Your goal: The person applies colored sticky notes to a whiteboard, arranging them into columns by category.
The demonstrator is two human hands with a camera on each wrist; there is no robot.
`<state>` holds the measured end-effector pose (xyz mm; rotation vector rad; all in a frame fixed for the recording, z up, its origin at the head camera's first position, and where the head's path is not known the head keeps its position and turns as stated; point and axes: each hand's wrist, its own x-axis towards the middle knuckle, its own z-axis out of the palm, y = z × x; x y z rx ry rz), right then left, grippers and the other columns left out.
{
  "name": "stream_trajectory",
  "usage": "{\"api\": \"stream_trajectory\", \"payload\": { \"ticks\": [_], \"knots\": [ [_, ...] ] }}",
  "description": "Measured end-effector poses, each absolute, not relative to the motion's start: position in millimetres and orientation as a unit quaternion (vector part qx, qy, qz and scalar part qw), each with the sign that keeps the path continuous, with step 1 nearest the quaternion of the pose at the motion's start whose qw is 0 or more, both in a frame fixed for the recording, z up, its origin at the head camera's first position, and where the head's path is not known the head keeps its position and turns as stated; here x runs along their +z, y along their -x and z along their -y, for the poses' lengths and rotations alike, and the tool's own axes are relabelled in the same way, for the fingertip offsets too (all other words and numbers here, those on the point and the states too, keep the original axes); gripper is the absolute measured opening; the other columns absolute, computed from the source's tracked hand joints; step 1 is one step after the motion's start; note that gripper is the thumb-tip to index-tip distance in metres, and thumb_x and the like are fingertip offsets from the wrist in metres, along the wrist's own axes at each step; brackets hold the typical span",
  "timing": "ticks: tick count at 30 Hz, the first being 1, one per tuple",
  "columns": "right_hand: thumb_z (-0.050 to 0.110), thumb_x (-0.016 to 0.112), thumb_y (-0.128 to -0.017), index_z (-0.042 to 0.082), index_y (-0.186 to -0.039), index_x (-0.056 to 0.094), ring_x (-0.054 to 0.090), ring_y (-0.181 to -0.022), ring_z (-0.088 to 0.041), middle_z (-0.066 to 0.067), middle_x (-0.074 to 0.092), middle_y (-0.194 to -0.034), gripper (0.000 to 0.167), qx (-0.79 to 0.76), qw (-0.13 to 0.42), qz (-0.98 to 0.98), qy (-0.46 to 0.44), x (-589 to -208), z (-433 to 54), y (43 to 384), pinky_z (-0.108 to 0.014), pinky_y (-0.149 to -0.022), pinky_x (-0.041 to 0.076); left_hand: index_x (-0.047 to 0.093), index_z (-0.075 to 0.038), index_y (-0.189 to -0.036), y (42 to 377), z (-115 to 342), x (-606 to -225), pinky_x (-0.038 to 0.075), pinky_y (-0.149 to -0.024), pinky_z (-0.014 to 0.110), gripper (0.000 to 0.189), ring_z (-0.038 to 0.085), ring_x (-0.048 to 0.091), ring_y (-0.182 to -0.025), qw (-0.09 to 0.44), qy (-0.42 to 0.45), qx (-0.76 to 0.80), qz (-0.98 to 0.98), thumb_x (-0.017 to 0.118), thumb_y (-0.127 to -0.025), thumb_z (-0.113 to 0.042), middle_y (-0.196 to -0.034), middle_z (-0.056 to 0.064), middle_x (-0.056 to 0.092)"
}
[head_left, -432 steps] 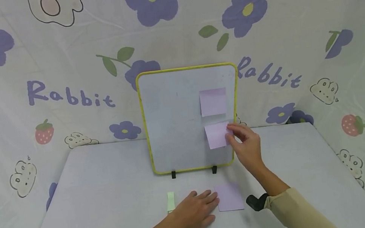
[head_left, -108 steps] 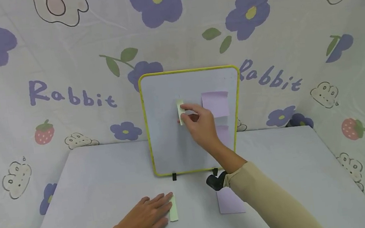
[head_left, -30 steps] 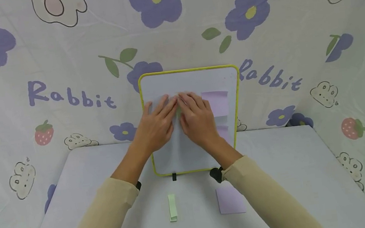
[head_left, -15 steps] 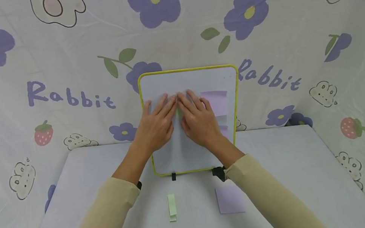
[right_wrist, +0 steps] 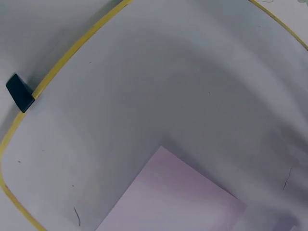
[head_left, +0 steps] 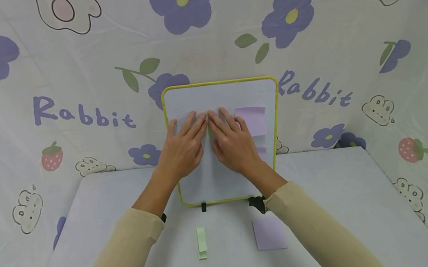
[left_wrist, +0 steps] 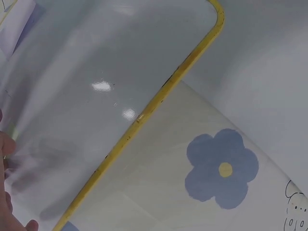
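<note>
Both hands press with their fingers on the whiteboard (head_left: 217,95), side by side near its middle. Between the fingertips of the left hand (head_left: 181,148) and the right hand (head_left: 234,144), a narrow light-green sticky strip (head_left: 209,129) shows as a sliver; the fingers cover most of it. To the right hand's right, an upper purple sticky note (head_left: 255,121) is stuck on the board. A lower purple note (head_left: 262,152) is partly behind that hand; the right wrist view shows a purple note (right_wrist: 173,197) up close. Only the left hand's edge (left_wrist: 6,183) enters the left wrist view.
The yellow-framed board stands on black feet (head_left: 204,207) on a white table (head_left: 120,216). In front of it lie a light-green strip pad (head_left: 201,242) and a purple sticky-note pad (head_left: 269,234). A patterned cloth (head_left: 90,68) hangs behind.
Earlier the right hand held the lower purple note at the board, then a green strip, while the left rested on the table. Both hands then came to the strip; over the last second they barely moved.
</note>
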<state>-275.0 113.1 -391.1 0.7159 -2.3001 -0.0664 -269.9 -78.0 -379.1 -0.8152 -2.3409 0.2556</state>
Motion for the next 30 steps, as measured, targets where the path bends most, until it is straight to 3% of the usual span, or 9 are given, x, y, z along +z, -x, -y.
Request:
{"api": "stream_trajectory", "payload": {
  "ticks": [16,23,30],
  "knots": [
    [0.018,0.066,-0.088,0.003,-0.140,0.056,0.035,-0.143,-0.029,-0.008,0.047,-0.152,0.055,0.004,0.377,0.875,-0.303,-393,-118,270,-0.048,-0.102,0.037,0.046,-0.005,-0.148,261,84,-379,0.030,-0.110,0.062,0.058,0.026,0.029,-0.148,0.295,0.319,0.066,0.898,0.059,-0.095,-0.022,-0.158,0.007,0.037],
    [0.013,0.066,-0.088,0.003,-0.140,0.055,0.039,-0.141,-0.031,-0.012,0.048,-0.151,0.055,0.055,0.365,0.873,-0.319,-401,-125,260,-0.049,-0.101,0.039,0.052,-0.001,-0.143,245,105,-396,0.033,-0.107,0.063,0.057,0.029,0.037,-0.143,0.298,0.337,0.019,0.893,0.066,-0.091,-0.019,-0.154,0.011,0.043],
    [0.008,0.066,-0.088,0.002,-0.132,0.060,0.056,-0.122,-0.032,-0.016,0.060,-0.133,0.046,0.165,0.329,0.861,-0.352,-421,-121,237,-0.047,-0.094,0.047,0.050,-0.001,-0.144,215,127,-438,0.040,-0.102,0.060,0.057,0.030,0.043,-0.139,0.239,0.348,-0.036,0.906,0.065,-0.093,-0.022,-0.153,0.014,0.044]
  ]
}}
